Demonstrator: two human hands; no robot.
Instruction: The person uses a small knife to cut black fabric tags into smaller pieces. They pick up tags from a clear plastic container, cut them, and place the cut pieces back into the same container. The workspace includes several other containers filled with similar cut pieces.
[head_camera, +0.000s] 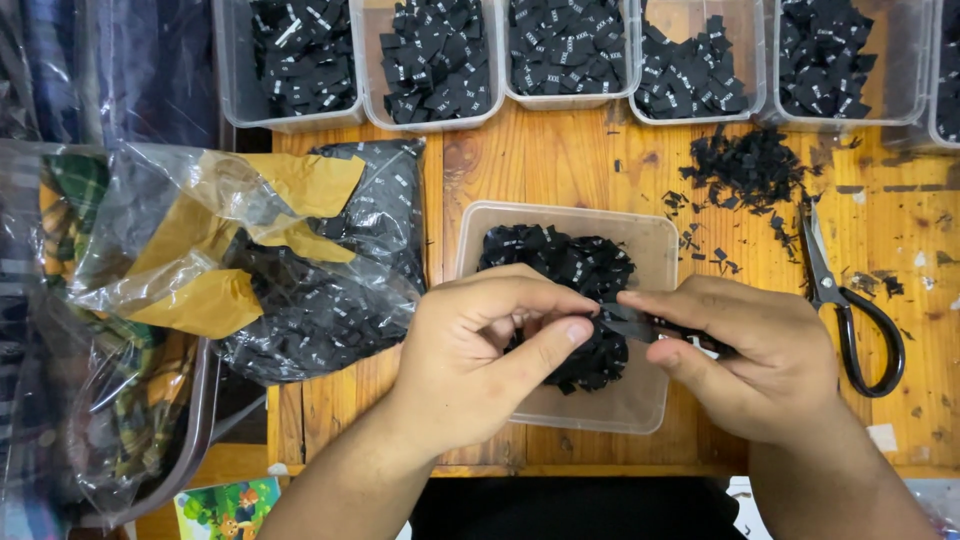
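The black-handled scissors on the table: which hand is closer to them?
Right. The right hand lies just beside the scissors, not touching; the left hand is farther off, over the clear tub.

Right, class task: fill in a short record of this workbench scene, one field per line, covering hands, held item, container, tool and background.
Left hand: pinching one end of a small black fabric label
Right hand: gripping its other end
Container: clear rectangular plastic tub of black labels, under both hands
Tool: black-handled scissors, lying right of the tub
Background: row of clear label tubs, wooden table
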